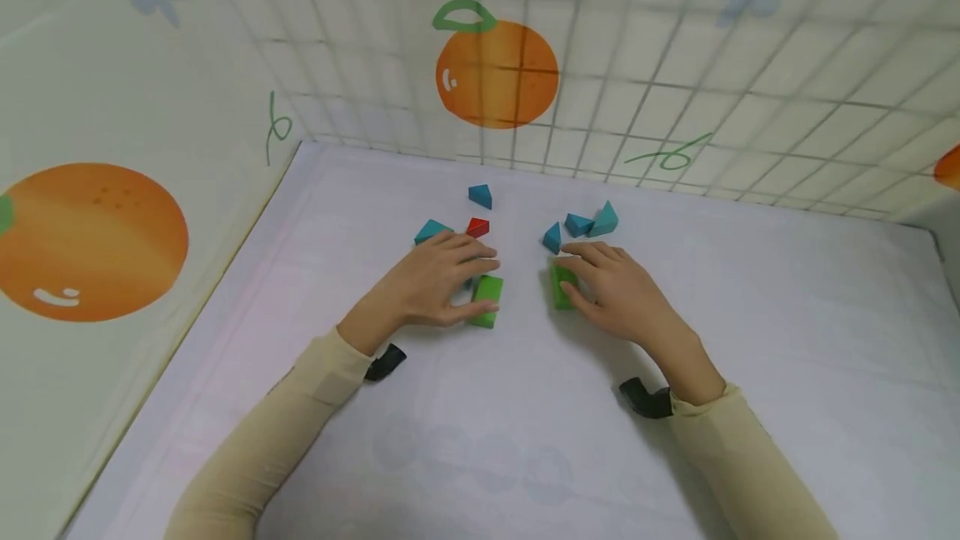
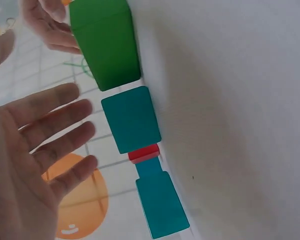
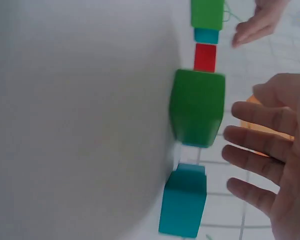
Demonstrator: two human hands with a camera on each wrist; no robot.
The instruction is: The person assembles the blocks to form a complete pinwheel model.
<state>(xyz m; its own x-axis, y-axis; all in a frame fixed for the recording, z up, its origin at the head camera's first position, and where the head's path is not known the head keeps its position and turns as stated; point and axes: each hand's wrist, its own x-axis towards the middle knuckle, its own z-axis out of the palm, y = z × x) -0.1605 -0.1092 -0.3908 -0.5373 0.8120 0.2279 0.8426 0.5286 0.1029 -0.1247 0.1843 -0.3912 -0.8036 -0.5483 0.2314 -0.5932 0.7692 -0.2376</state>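
My left hand (image 1: 442, 280) hovers over a green rectangular block (image 1: 488, 290), its fingers loosely extended and its thumb crossing the block in the head view. Nothing lies between those fingers in the left wrist view, where a teal block (image 2: 132, 120) stands beside the fingertips. Over a second green block (image 1: 559, 292) is my right hand (image 1: 621, 290), fingers spread and relaxed. The right wrist view shows this green block (image 3: 197, 107) just off the fingertips. A red block (image 1: 477, 227) and a blue-teal triangular block (image 1: 432, 230) sit beyond the left hand.
Beyond the right hand lie a small blue block (image 1: 552, 237), another blue block (image 1: 578, 224) and a teal triangular block (image 1: 604, 220). One more blue block (image 1: 481, 196) lies farther back. A grid wall (image 1: 600, 107) behind a printed sheet bounds the white table (image 1: 480, 440).
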